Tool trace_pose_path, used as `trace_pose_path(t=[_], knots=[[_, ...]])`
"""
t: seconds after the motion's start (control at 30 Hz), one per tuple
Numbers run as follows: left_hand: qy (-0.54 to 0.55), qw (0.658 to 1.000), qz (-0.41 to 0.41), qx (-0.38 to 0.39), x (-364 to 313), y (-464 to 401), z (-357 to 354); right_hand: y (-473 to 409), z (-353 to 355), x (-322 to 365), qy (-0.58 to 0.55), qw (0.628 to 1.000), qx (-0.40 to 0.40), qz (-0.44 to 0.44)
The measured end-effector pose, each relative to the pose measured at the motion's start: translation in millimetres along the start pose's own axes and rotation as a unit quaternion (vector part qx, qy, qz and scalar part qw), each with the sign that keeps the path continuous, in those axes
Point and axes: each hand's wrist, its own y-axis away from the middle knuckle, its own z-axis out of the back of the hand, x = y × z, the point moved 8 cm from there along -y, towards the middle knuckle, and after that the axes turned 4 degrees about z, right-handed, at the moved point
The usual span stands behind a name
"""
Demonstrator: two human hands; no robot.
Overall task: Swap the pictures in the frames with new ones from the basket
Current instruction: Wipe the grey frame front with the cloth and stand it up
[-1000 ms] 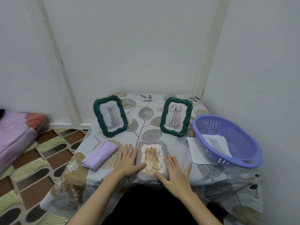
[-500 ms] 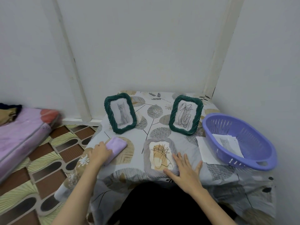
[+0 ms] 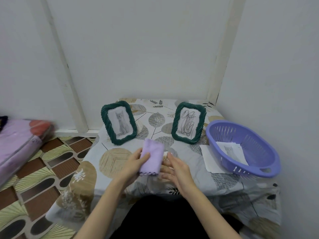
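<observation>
At six o'clock on the leaf-print tablecloth (image 3: 229, 185), left hand (image 3: 133, 163) grips a soft lilac folded cloth (image 3: 151, 158) over the flat grey frame (image 3: 172, 152); right hand (image 3: 177, 168), fingers relaxed, steadies it. Frame probably rigid, fragile; hold by edges.

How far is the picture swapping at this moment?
Done: nothing clearly. Two green frames stand with a cat picture and a scribble. In hand: the left hand holds a purple cloth over the lying frame; the right hand rests beside it. Left: pictures wait in the basket.
</observation>
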Motion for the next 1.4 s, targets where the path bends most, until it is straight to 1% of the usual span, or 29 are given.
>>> trace_pose_path(t=[0.03, 0.07, 0.13, 0.17, 0.2, 0.23, 0.27, 0.3, 0.33, 0.37, 0.4, 0.43, 0.47, 0.5, 0.53, 0.6, 0.67, 0.7, 0.8, 0.83, 0.9, 1.03, 1.1, 1.13, 1.2, 1.23, 1.27, 1.33, 1.4], knots=[[0.002, 1.000, -0.006, 0.006, 3, 0, -11, -1, -3, -1, -0.062, 0.998, -0.001, -0.032], [-0.017, 1.000, -0.015, 0.008, 3, 0, -21, -3, -1, 0, -0.088, 0.995, -0.016, -0.045], [-0.113, 0.993, -0.039, 0.001, 1, -4, -26, -12, 16, 4, -0.077, 0.994, -0.070, -0.022], [-0.161, 0.986, -0.050, -0.011, 0, -7, -24, -16, 28, 11, -0.032, 0.995, -0.095, 0.008], [-0.197, 0.978, -0.058, -0.029, -2, -11, -16, -20, 41, 23, 0.044, 0.991, -0.114, 0.057], [-0.228, 0.970, -0.070, -0.052, -3, -15, -7, -22, 51, 40, 0.149, 0.972, -0.132, 0.126], [-0.254, 0.961, -0.085, -0.073, -5, -18, 1, -22, 56, 58, 0.273, 0.929, -0.138, 0.207], [-0.280, 0.951, -0.098, -0.086, -4, -21, 7, -20, 52, 71, 0.390, 0.867, -0.122, 0.285], [-0.306, 0.941, -0.108, -0.093, -3, -25, 12, -20, 45, 74, 0.488, 0.800, -0.087, 0.337], [-0.334, 0.930, -0.116, -0.096, -2, -27, 14, -21, 36, 67, 0.564, 0.740, -0.046, 0.363], [-0.368, 0.917, -0.121, -0.097, 0, -29, 17, -23, 30, 54, 0.615, 0.693, -0.006, 0.377], [-0.405, 0.900, -0.130, -0.094, 1, -31, 18, -26, 27, 38, 0.643, 0.662, 0.027, 0.384], [-0.442, 0.883, -0.136, -0.081, 3, -33, 18, -25, 26, 25, 0.656, 0.643, 0.054, 0.391], [-0.480, 0.865, -0.136, -0.060, 6, -35, 18, -23, 24, 18, 0.660, 0.636, 0.073, 0.392], [-0.513, 0.848, -0.128, -0.034, 11, -38, 17, -21, 25, 15, 0.658, 0.640, 0.079, 0.389], [-0.564, 0.820, -0.095, 0.016, 25, -43, 19, -21, 29, 19, 0.656, 0.646, 0.058, 0.386], [-0.595, 0.799, -0.064, 0.062, 36, -47, 20, -24, 31, 24, 0.665, 0.639, 0.047, 0.385], [-0.605, 0.791, -0.057, 0.078, 39, -47, 19, -27, 31, 22, 0.667, 0.639, 0.060, 0.378], [-0.624, 0.774, -0.052, 0.094, 42, -52, 20, -36, 29, 5, 0.663, 0.651, 0.149, 0.339], [-0.630, 0.769, -0.053, 0.097, 43, -54, 20, -37, 28, 0, 0.663, 0.645, 0.168, 0.341], [-0.634, 0.765, -0.058, 0.100, 44, -57, 22, -40, 27, -4, 0.680, 0.621, 0.163, 0.353], [-0.635, 0.763, -0.075, 0.098, 47, -59, 24, -68, 15, 3, 0.694, 0.632, 0.103, 0.328], [-0.630, 0.767, -0.083, 0.091, 48, -59, 25, -79, 1, 0, 0.686, 0.662, 0.107, 0.280], [-0.627, 0.769, -0.085, 0.088, 48, -59, 26, -81, -6, -1, 0.679, 0.673, 0.109, 0.272], [-0.623, 0.772, -0.088, 0.086, 47, -58, 25, -74, -17, -7, 0.651, 0.695, 0.138, 0.273], [-0.622, 0.774, -0.087, 0.085, 47, -58, 26, -68, -19, -10, 0.636, 0.697, 0.155, 0.292], [-0.620, 0.775, -0.086, 0.084, 47, -58, 26, -60, -16, -10, 0.629, 0.689, 0.158, 0.323], [-0.621, 0.775, -0.087, 0.084, 48, -59, 27, -51, -2, -7, 0.651, 0.651, 0.128, 0.369], [-0.620, 0.775, -0.086, 0.088, 48, -59, 26, -54, 10, -4, 0.694, 0.635, 0.091, 0.327]])
